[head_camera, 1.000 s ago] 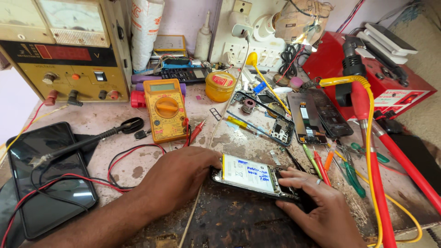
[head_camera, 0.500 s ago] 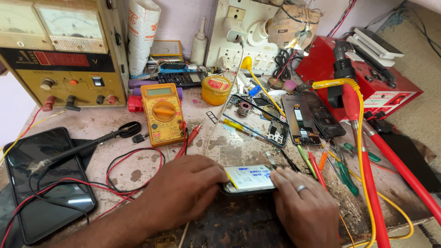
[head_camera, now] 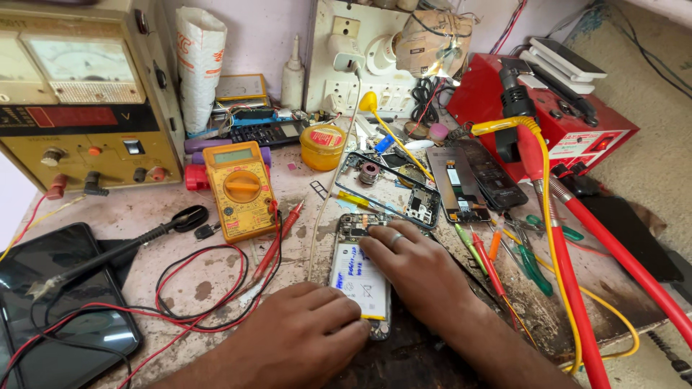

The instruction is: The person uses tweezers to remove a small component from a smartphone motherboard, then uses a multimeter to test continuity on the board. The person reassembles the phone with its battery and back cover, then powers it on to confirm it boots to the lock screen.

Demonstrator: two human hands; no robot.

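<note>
An opened phone (head_camera: 358, 277) lies flat on the worn bench, its white battery facing up and its circuit board at the far end. My left hand (head_camera: 303, 335) rests on the phone's near left corner, fingers curled on its edge. My right hand (head_camera: 414, 266), with a ring on one finger, lies over the phone's right side, fingertips pressing on the battery's upper part. A yellow multimeter (head_camera: 240, 189) with red and black leads sits to the left of the phone.
A bench power supply (head_camera: 86, 108) stands at the back left. A dark phone screen (head_camera: 58, 302) lies at the near left. A phone frame (head_camera: 393, 187), a yellow tin (head_camera: 322, 146), screwdrivers (head_camera: 504, 252) and a red rework station (head_camera: 548, 115) with red and yellow hoses crowd the right.
The phone was held tilted up off the bench between both hands; it now lies flat and lengthwise. My right hand has moved onto the battery; my left hand sits at the near corner.
</note>
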